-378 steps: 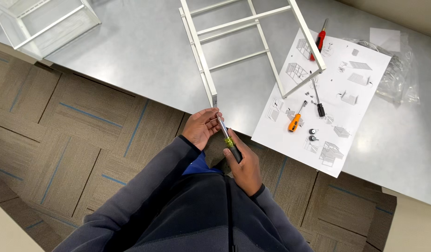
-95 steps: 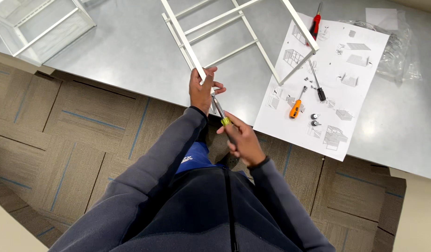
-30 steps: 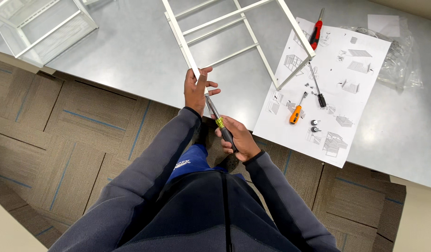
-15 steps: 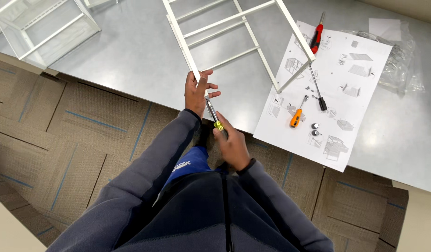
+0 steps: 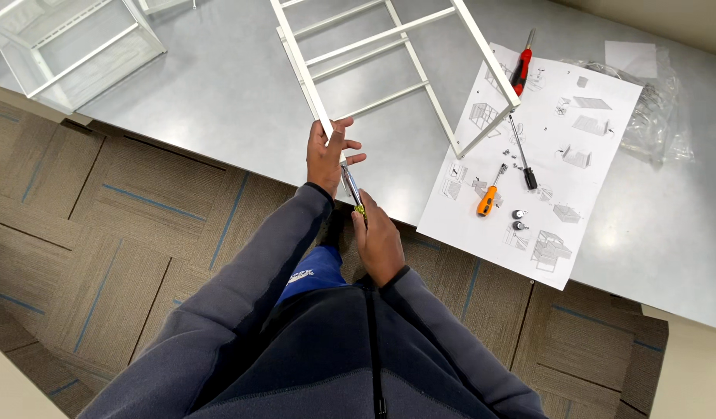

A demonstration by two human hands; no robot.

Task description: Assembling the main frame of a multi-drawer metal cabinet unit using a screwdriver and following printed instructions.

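A white metal ladder-like frame (image 5: pixel 389 46) lies on the grey table (image 5: pixel 218 85), one leg reaching the near edge. My left hand (image 5: pixel 327 154) grips the end of that leg at the table's edge. My right hand (image 5: pixel 377 240) holds a screwdriver (image 5: pixel 351 186) with a yellow-green handle, its shaft pointing up at the leg's end just below my left fingers.
An instruction sheet (image 5: pixel 544 155) lies right of the frame, with an orange screwdriver (image 5: pixel 488 198), a black one (image 5: pixel 522 159), a red one (image 5: pixel 521 70) and small screws (image 5: pixel 518 219) on it. Clear plastic bags (image 5: pixel 653 101) sit far right. A white wire frame box (image 5: pixel 71 46) stands far left. Carpet tiles lie below.
My right hand has drawn back a little toward my body while the screwdriver tip stays at the leg's end. My left hand keeps its grip on the leg.
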